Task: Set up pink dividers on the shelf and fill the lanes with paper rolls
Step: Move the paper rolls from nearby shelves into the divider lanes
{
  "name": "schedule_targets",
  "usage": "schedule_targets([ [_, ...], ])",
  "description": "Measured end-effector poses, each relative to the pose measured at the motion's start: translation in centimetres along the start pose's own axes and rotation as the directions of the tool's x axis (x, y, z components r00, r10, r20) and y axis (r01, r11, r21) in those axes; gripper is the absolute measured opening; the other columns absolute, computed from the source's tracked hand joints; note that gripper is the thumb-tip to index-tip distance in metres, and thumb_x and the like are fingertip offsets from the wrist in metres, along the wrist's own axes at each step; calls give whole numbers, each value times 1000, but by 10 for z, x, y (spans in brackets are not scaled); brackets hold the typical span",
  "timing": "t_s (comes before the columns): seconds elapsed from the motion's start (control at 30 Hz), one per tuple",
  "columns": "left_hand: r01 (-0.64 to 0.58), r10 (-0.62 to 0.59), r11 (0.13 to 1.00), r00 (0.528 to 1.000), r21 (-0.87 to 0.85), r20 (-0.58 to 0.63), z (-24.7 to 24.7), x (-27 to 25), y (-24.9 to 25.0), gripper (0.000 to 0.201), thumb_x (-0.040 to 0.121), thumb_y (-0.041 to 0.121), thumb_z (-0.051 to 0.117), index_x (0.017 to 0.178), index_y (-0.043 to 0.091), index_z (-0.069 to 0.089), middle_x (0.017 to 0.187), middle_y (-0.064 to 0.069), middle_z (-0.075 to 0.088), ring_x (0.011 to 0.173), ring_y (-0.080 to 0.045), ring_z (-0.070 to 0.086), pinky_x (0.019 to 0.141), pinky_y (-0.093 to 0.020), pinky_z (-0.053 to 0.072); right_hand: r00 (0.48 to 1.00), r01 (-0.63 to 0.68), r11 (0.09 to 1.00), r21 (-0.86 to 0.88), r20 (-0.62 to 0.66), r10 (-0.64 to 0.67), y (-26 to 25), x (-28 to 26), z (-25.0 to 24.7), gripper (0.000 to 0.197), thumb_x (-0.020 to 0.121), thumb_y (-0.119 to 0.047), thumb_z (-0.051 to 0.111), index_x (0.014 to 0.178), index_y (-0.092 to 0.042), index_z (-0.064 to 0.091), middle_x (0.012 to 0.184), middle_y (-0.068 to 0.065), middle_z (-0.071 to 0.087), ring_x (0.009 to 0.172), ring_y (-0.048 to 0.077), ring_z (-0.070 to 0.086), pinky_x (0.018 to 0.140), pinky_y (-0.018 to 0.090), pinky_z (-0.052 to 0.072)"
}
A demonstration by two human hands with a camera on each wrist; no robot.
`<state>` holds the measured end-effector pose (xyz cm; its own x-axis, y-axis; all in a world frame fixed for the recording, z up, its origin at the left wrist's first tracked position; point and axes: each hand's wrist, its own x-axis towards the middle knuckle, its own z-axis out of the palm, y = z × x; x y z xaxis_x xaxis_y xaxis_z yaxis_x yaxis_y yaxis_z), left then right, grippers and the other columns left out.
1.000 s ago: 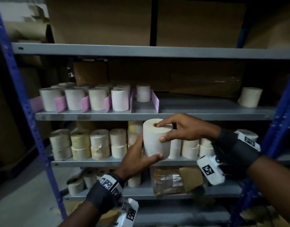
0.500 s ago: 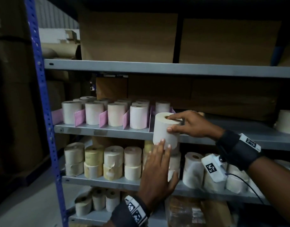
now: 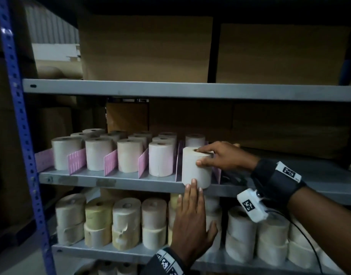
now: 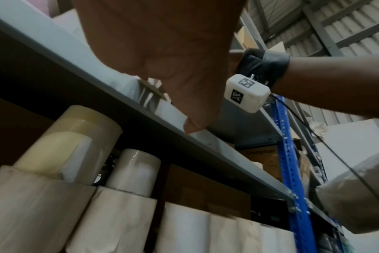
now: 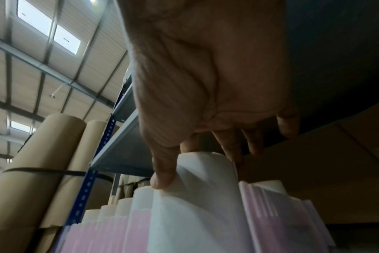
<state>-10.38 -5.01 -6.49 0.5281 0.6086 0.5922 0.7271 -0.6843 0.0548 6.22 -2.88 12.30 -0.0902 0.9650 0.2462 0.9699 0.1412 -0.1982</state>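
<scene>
Grey shelf (image 3: 115, 176) with pink dividers (image 3: 110, 165) forming lanes, each holding upright paper rolls (image 3: 129, 154), held roll (image 3: 196, 167) upright at the shelf's front edge, right hand (image 3: 220, 156) gripping its top and side, left hand (image 3: 192, 221) flat-fingered, fingertips touching its base from below

The grey metal shelf (image 3: 131, 178) carries upright paper rolls (image 3: 129, 154) in lanes parted by pink dividers (image 3: 110, 164). One roll (image 3: 196, 167) stands at its front edge between two dividers. The shelf below (image 3: 111, 253) bears rolls stacked in twos (image 3: 126, 225).
</scene>
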Motion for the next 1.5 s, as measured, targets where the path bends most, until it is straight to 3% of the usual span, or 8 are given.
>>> schedule_targets([
  [0.17, 40, -41, 997, 999, 64, 17, 4, 28, -2, 91, 73, 58, 68, 144, 3, 59, 156, -21, 48, 142, -35, 52, 108, -53, 50, 990, 45, 999, -29, 132, -41, 9, 34, -10, 50, 88, -50, 64, 132, -27, 61, 134, -6, 62, 121, 15, 58, 105, 36, 44],
  [0.43, 35, -34, 999, 997, 22, -68, 30, 40, -12, 85, 63, 40, 72, 139, 4, 64, 143, -13, 63, 137, -32, 58, 113, -52, 30, 977, -11, 994, -112, 212, 35, 29, 82, -8, 61, 91, -49, 60, 143, -19, 48, 147, 0, 48, 132, 18, 47, 104, 23, 33],
  [0.77, 52, -52, 999, 997, -1, -49, 29, 45, -12, 79, 63, 45, 67, 131, 5, 71, 136, -12, 68, 130, -32, 64, 113, -48, 29, 970, -9, 993, -122, 242, 39, 46, 113, -6, 59, 93, -42, 62, 143, -14, 49, 148, 3, 48, 133, 20, 47, 113, 33, 34],
  [0.9, 46, -46, 999, 999, -16, -28, 24, 45, -11, 93, 48, 47, 85, 129, 4, 72, 135, -12, 69, 128, -33, 65, 109, -48, 34, 976, 11, 996, -83, 219, 8, 52, 118, -3, 55, 93, -37, 64, 140, -13, 52, 144, 3, 53, 129, 19, 50, 111, 34, 36],
  [1.27, 13, -11, 1000, 998, -25, 70, 18, 43, -11, 112, 49, 64, 75, 140, 1, 62, 142, -14, 62, 135, -37, 59, 113, -51, 32, 976, -10, 987, -158, 211, 43, 52, 117, -1, 56, 95, -39, 59, 144, -15, 48, 149, 5, 46, 135, 22, 43, 115, 35, 30],
  [1.33, -10, 10, 1000, 994, 0, 110, 11, 45, -16, 117, 53, 68, 74, 147, 1, 55, 150, -16, 55, 142, -38, 51, 119, -56, 37, 976, -19, 985, -169, 210, 55, 47, 108, -8, 55, 98, -38, 55, 147, -16, 43, 153, 5, 41, 139, 23, 39, 117, 36, 26],
  [1.43, -25, 38, 998, 973, -63, 226, 8, 48, -24, 117, 81, 63, 66, 166, 10, 5, 174, -9, 3, 162, -29, -3, 128, -48, -6, 992, -26, 993, -116, 122, 40, 37, 74, -24, 55, 97, -39, 55, 147, -20, 43, 152, 3, 42, 137, 21, 43, 115, 33, 31],
  [1.5, -17, 47, 994, 962, -112, 271, 1, 50, -30, 114, 87, 60, 64, 166, 15, -5, 174, -4, -10, 161, -22, -14, 127, -42, -12, 999, 23, 996, -86, 29, -21, 31, 40, -31, 56, 95, -41, 58, 146, -21, 43, 150, 1, 46, 135, 19, 45, 112, 30, 34],
])
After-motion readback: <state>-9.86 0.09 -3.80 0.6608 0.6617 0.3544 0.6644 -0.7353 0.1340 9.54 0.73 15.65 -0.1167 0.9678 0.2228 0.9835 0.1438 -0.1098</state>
